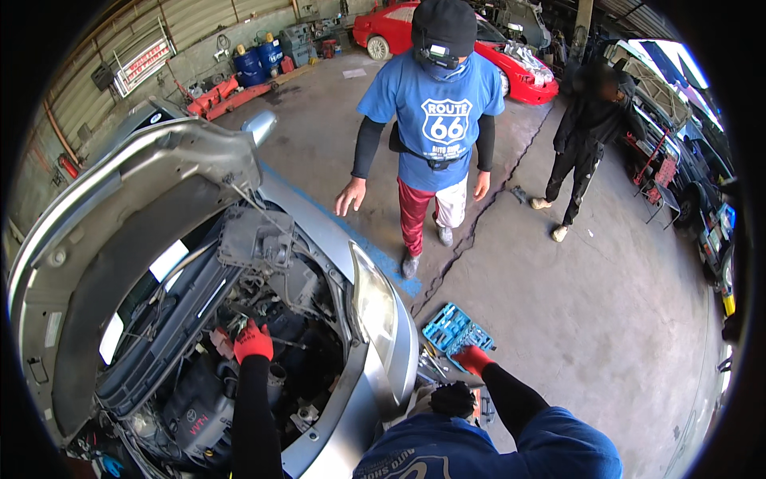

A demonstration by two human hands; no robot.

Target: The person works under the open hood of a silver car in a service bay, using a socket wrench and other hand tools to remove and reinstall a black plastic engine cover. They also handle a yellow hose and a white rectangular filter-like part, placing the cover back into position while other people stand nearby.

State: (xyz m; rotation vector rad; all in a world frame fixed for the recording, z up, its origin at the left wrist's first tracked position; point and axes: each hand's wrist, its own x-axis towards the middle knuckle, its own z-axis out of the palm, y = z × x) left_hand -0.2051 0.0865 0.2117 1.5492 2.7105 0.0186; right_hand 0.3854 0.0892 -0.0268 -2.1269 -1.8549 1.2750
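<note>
My left hand [254, 343], in a red glove, reaches into the open engine bay [299, 375] of a silver car. Its fingers look curled, near hoses and metal parts; what they hold is hidden. A thin metal rod [291, 344] sticks out to the right beside the glove. A black plastic engine cover [195, 415] lies nearer to me. My right hand [476, 359], also red-gloved, is at the near edge of an open blue tool case [448, 326] with several metal pieces. Its fingers cannot be made out. Loose tools [431, 366] lie left of the case.
The raised hood [88, 263] stands left; the headlight [373, 299] borders the bay. A person in a blue shirt [435, 104] faces me beyond the fender. Another in dark clothes [586, 136] stands farther right. Behind are a red car [391, 28], blue drums [251, 68] and a red floor jack [227, 97].
</note>
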